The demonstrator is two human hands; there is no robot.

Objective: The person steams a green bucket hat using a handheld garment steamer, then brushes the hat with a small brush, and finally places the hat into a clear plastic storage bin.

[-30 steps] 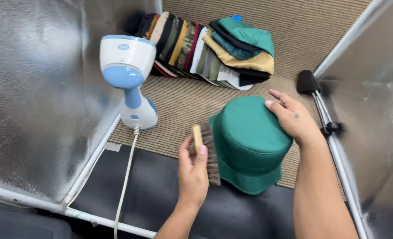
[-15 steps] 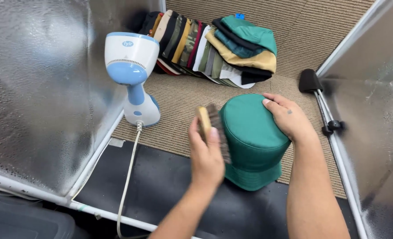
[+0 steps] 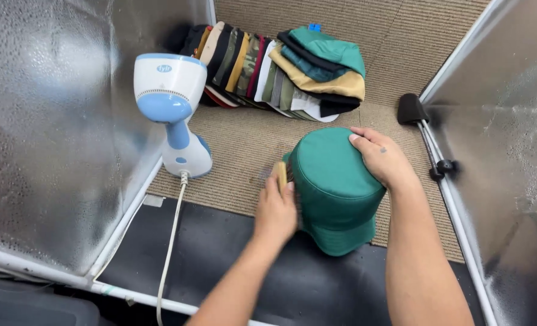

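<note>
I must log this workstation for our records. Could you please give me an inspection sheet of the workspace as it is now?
Surface: beige ribbed mat, black mat in front.
Job's things: green hat; wooden brush against its side.
Clutter: row of stacked caps.
Grippers: left hand holds the brush; right hand rests on the hat's crown.
Cables: white cord from blue-white steamer.
Surroundings: silver reflective panels on both sides.

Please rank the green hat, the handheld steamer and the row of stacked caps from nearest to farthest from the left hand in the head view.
From the left hand:
1. Green hat, touching, just to its right.
2. Handheld steamer, standing up-left by the foil wall.
3. Row of stacked caps, farthest, at the back of the mat.
</note>
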